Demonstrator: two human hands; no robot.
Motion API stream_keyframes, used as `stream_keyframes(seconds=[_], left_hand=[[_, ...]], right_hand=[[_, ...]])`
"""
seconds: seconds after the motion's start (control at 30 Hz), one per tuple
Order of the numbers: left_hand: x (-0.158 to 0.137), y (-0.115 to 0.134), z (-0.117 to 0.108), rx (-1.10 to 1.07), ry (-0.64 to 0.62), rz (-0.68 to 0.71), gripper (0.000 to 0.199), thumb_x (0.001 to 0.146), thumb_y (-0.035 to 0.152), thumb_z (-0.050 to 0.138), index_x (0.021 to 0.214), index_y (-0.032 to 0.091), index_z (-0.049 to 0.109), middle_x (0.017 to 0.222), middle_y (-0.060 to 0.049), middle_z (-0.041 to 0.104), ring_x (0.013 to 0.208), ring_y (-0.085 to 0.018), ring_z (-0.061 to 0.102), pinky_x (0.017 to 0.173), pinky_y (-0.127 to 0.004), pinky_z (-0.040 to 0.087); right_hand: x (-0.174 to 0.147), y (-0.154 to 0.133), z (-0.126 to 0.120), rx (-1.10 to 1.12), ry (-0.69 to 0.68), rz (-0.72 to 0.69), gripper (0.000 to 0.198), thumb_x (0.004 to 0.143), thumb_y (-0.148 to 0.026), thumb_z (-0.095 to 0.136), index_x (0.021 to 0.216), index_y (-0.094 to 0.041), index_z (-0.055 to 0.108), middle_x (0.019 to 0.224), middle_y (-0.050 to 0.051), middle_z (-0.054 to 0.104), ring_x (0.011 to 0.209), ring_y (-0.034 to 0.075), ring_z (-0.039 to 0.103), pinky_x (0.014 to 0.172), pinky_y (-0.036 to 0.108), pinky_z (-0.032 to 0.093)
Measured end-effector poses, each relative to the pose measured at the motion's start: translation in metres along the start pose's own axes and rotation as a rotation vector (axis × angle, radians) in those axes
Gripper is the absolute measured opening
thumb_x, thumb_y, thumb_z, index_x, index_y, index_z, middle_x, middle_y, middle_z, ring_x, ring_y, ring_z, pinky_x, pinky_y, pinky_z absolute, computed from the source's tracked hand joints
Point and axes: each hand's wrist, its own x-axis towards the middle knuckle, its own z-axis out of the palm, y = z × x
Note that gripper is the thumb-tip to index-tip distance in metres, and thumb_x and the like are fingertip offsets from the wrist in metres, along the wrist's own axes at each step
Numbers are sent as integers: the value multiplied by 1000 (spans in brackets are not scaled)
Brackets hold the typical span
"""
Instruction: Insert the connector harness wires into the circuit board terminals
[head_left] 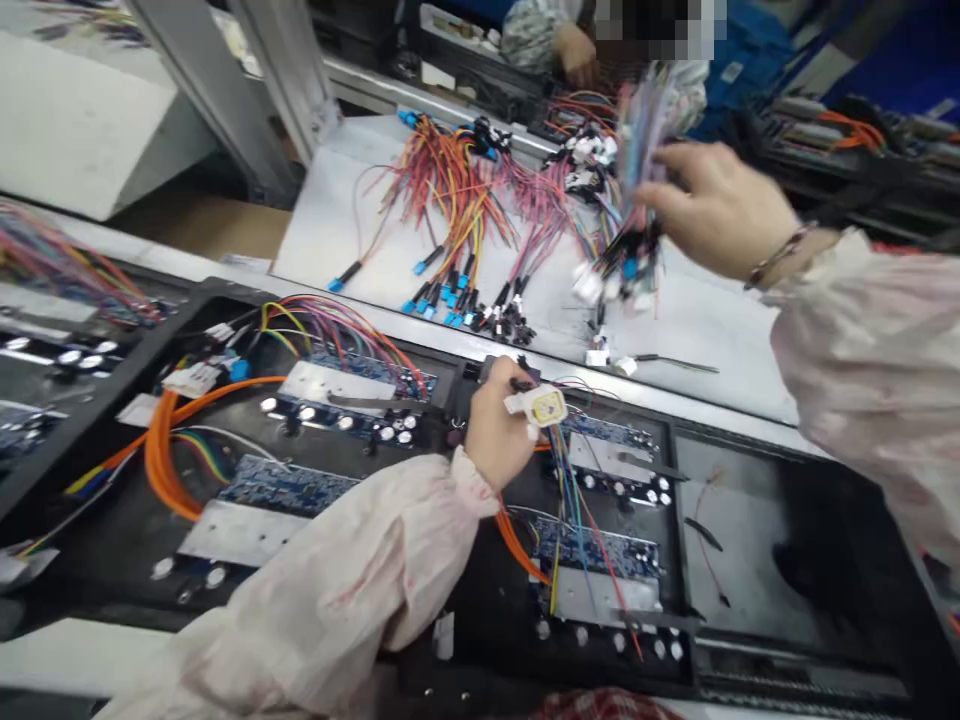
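Observation:
My left hand (498,428) is closed above the black tray (679,560), gripping a wire harness by its white connector (546,406). Blue, yellow and red wires trail from this connector over the circuit boards (592,550) below. Over the white work surface, my right hand (716,205) pinches a bundle of thin multicoloured wires (641,150), smeared by motion. White and black connectors (600,280) hang at the bundle's lower end. Loose white connectors (609,360) lie beneath it, close to the rail.
Piles of orange wires (442,180) and pink wires (544,200) with blue and black plugs cover the white surface (330,215). Thick orange cables (159,460) loop over boards at left. Across the bench is a co-worker's hand (577,55). A metal post (217,90) stands back left.

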Motion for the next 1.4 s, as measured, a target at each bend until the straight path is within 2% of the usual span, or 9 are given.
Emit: stream_keyframes(seconds=[0.1, 0.23, 0.37, 0.5, 0.73, 0.97, 1.07, 1.23, 1.4], left_hand=[[2, 0, 0, -36, -20, -14, 34, 74, 21, 74, 82, 22, 40, 79, 1, 60, 50, -12, 58, 37, -20, 41], [3, 5, 2, -61, -27, -71, 41, 74, 27, 77, 82, 22, 38, 81, 2, 60, 43, -11, 58, 30, -21, 45], [5, 9, 5, -83, 8, -128, 44, 70, 22, 80, 84, 23, 37, 79, 3, 60, 51, -15, 63, 35, -27, 56], [6, 15, 7, -53, 60, -198, 45, 70, 18, 81, 82, 24, 38, 79, 2, 59, 59, -17, 67, 37, -26, 59], [4, 21, 9, -6, 71, -181, 43, 75, 18, 80, 86, 25, 38, 86, 1, 67, 62, -15, 68, 39, -21, 58], [6, 17, 10, -51, 68, -190, 44, 77, 18, 80, 88, 27, 39, 86, 2, 69, 76, -21, 73, 42, -25, 62], [8, 16, 12, -44, 74, -140, 43, 77, 18, 79, 88, 28, 39, 88, 2, 70, 82, -22, 73, 42, -27, 62], [5, 16, 14, 106, 114, -66, 41, 76, 25, 82, 86, 27, 42, 92, 4, 66, 75, -20, 73, 47, -32, 65], [6, 14, 12, 96, 121, -91, 41, 76, 26, 82, 87, 26, 42, 88, 5, 63, 71, -17, 71, 46, -28, 63]], right_hand=[[-35, 53, -11, -182, -186, -178, 19, 79, -23, 58, 76, -10, 72, 136, 7, 61, 131, 16, 49, 95, 33, 38], [-113, 95, -35, -353, -54, -255, 41, 78, -28, 72, 115, -10, 70, 132, 20, 62, 127, 24, 56, 93, 36, 47], [-195, 90, -40, -170, -41, -109, 23, 85, -25, 67, 106, -18, 72, 106, 13, 72, 98, 17, 67, 76, 27, 55], [-243, 52, -12, 127, -230, 53, 10, 90, -23, 62, 96, -21, 71, 88, 3, 73, 72, 12, 64, 67, 26, 52], [-241, 0, 31, 103, -441, 7, 15, 92, -26, 57, 84, -16, 66, 86, 7, 63, 81, 19, 61, 72, 33, 49], [-252, 38, -5, -10, -306, 92, 8, 92, -22, 57, 89, -19, 64, 84, 4, 65, 76, 16, 62, 68, 29, 47], [-250, 44, 7, 19, -169, 104, 7, 92, -23, 58, 93, -21, 65, 88, 3, 70, 79, 17, 66, 72, 30, 51], [-249, 53, 39, 105, -214, 148, 9, 92, -25, 57, 92, -21, 65, 84, 1, 72, 75, 15, 69, 67, 28, 53], [-252, 55, 38, 106, -191, 144, 7, 90, -24, 58, 90, -21, 65, 79, 0, 72, 71, 14, 68, 65, 26, 52]])
